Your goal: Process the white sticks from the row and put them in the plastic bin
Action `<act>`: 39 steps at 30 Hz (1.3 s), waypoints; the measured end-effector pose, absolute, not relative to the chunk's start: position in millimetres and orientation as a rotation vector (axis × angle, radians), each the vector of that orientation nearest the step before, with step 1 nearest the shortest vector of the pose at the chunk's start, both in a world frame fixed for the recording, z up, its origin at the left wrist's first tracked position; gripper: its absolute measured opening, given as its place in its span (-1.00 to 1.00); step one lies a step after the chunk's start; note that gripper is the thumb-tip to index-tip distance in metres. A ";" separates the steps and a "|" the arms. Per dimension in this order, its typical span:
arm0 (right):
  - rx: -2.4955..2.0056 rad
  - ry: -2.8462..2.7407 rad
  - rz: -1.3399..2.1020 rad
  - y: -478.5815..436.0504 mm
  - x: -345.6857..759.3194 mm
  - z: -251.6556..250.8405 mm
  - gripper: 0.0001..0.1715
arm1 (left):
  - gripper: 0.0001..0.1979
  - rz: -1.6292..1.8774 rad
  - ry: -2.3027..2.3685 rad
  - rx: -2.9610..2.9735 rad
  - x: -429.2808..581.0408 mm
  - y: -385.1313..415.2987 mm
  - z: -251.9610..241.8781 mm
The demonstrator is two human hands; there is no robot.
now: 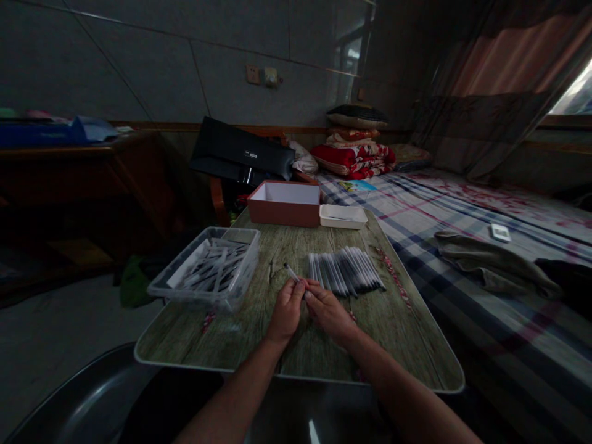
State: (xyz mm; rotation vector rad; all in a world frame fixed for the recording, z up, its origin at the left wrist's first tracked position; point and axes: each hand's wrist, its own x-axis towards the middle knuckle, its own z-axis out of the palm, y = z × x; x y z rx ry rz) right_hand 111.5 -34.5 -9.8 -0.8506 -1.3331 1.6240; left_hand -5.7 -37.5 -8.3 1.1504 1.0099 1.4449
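Note:
Over the middle of the small wooden-patterned table (pixel 263 345), my left hand (pixel 287 308) and my right hand (pixel 327 310) meet with fingers closed around one slim pen (pixel 291 271). Its dark-tipped end sticks up and to the left past my left fingers; the rest is hidden by my hands. Just beyond my right hand lies a row of clear pens (pixel 345 271) side by side, their dark ends toward me. Left of my hands stands a clear plastic bin (pixel 238 296) with many loose pens (pixel 217 265) and a whitish strip inside.
At the table's far edge stand a reddish-brown box (pixel 282 213) and a shallow white tray (pixel 345 223) with something flat inside. A plaid-covered bed (pixel 416 246) borders the right side. A dark basin (pixel 78 401) sits on the floor at lower left.

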 end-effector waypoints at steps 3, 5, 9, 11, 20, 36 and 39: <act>-0.865 -1.277 1.698 -37.0 112.5 -9.4 -0.46 | -0.70 1.447 0.973 1.057 -6.4 -35.6 -10.3; -0.861 -1.259 1.784 -39.5 113.7 -10.1 -0.43 | -0.69 1.441 0.937 0.962 -7.2 -33.0 -13.5; -0.863 -1.323 1.787 -42.0 116.7 -12.2 -0.41 | -0.69 1.410 0.895 0.894 -10.2 -27.8 -19.3; -0.894 -1.398 1.691 -41.1 119.7 -12.4 -0.41 | -0.71 1.409 0.903 0.887 -12.1 -26.1 -19.9; -1.112 -1.431 1.264 -26.6 135.5 -12.1 -0.61 | -0.67 1.225 0.753 0.725 -18.6 -35.4 -7.8; -1.102 -0.968 1.615 -23.5 133.9 -11.6 -0.39 | -0.67 1.215 0.640 0.642 -20.7 -36.4 -7.5; -1.149 -1.026 1.571 -25.2 130.1 -12.9 -0.38 | -0.79 1.311 0.785 0.752 -16.2 -35.1 -10.2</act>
